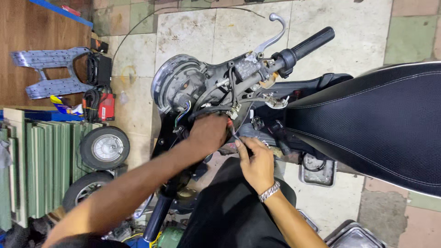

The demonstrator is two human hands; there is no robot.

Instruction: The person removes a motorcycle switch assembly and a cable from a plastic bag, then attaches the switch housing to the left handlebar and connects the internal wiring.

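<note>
A scooter with its handlebar cover off stands below me, its bare handlebar (239, 73) showing wires, a brake lever (271, 36) and a black grip (314, 41). The round headlight housing (177, 85) sits at the left end. My left hand (209, 131) reaches into the black cable bundle (209, 111) under the handlebar, fingers curled around it. My right hand (255, 160), with a metal bracelet on the wrist, pinches a thin tool or wire with a red tip (232, 131) next to the left hand. What the fingertips touch is hidden.
The black scooter seat (367, 124) fills the right side. Two small wheels (104, 148) lean by green panels (46, 165) at the left. A grey scooter floorboard part (50, 73) and red devices with cables (103, 105) lie beyond. Metal trays (319, 172) rest on the tiled floor.
</note>
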